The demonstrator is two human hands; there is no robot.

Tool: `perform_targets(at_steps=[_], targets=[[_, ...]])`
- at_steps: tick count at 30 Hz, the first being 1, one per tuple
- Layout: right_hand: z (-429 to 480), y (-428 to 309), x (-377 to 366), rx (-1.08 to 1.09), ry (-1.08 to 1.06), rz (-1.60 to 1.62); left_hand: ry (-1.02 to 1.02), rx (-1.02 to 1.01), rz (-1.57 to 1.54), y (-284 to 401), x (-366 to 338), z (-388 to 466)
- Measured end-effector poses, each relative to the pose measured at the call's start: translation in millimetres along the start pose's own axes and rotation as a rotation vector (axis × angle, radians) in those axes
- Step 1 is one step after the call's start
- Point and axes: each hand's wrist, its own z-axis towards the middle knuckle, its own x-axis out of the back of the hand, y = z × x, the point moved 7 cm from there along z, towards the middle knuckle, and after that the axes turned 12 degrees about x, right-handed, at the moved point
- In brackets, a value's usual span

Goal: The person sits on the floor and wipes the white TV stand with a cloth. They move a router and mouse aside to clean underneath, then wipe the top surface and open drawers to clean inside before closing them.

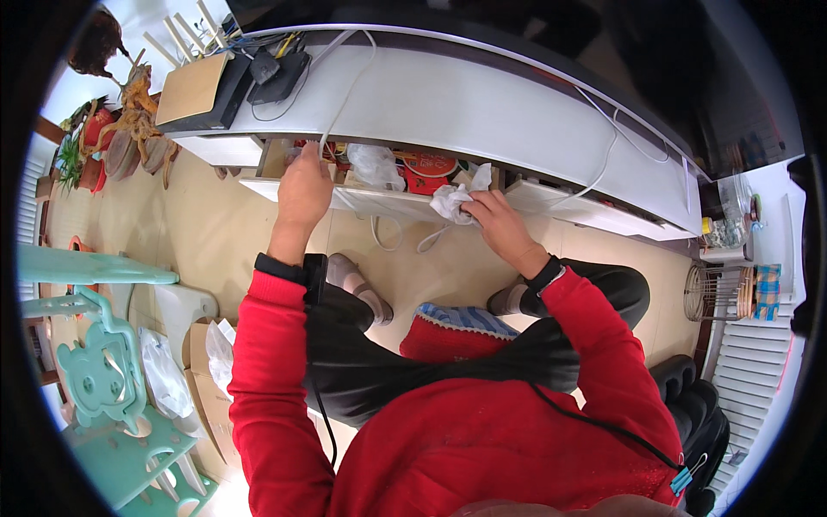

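Observation:
An open white drawer [381,197] of the low cabinet is in front of me. My left hand [307,190] reaches over its left end, fingertips down at the contents beside a white cable [349,97]. Whether the fingers hold anything is hidden. My right hand [504,223] grips a crumpled white cloth or tissue [452,201] at the drawer's front edge, right of the middle. Inside the drawer lie a clear plastic bag [375,167], a red packet [423,183] and a round red item [431,164] bearing writing.
Another drawer [594,207] stands partly out on the right. White cables [387,236] hang below the drawer front. A large dark screen [549,39] stands behind the white cabinet top [452,97]. At left are a cardboard box [207,388] and green plastic furniture [103,381].

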Motion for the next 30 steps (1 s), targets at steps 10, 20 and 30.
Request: perform_targets(at_steps=[10, 20, 30], targets=[[-42, 35, 19, -0.134, -0.052, -0.075, 0.009, -0.006, 0.035, -8, -6, 4], [76, -37, -59, 0.046, 0.021, -0.06, -0.05, -0.024, 0.015, -6, -15, 5], [-33, 17, 6, -0.136, -0.034, -0.092, -0.06, -0.013, 0.033, -25, -34, 12]])
